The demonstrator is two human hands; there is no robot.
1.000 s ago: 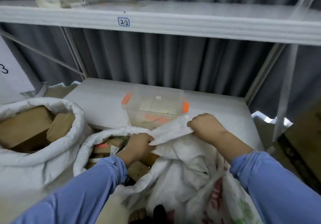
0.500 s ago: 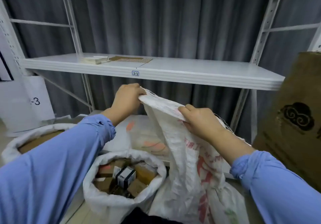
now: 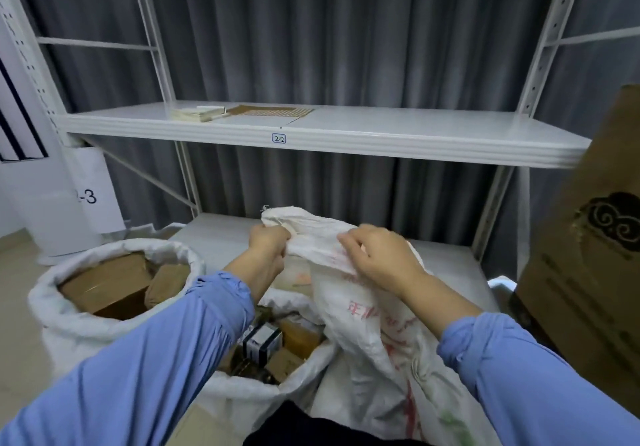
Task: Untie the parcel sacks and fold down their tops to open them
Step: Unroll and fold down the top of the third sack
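A white woven sack with red print (image 3: 374, 338) stands in front of me at centre right, its top bunched and raised. My left hand (image 3: 268, 243) grips the left corner of that top. My right hand (image 3: 379, 260) has its fingers curled over the cloth a little to the right. Left of it sits a second sack (image 3: 249, 400) with its top rolled down, showing small boxes inside. A third sack (image 3: 69, 321), also rolled open, holds brown cartons at the far left.
A white metal rack stands behind the sacks; its middle shelf (image 3: 346, 140) carries flat packets, its low shelf (image 3: 221, 234) lies just behind my hands. A tall brown carton (image 3: 588, 255) stands at the right. A white board marked 3 (image 3: 69, 203) leans at the left.
My hands raised the sack's top high half a second ago, then came back down with it. My left hand moved from inside the open sack to the top's left corner.
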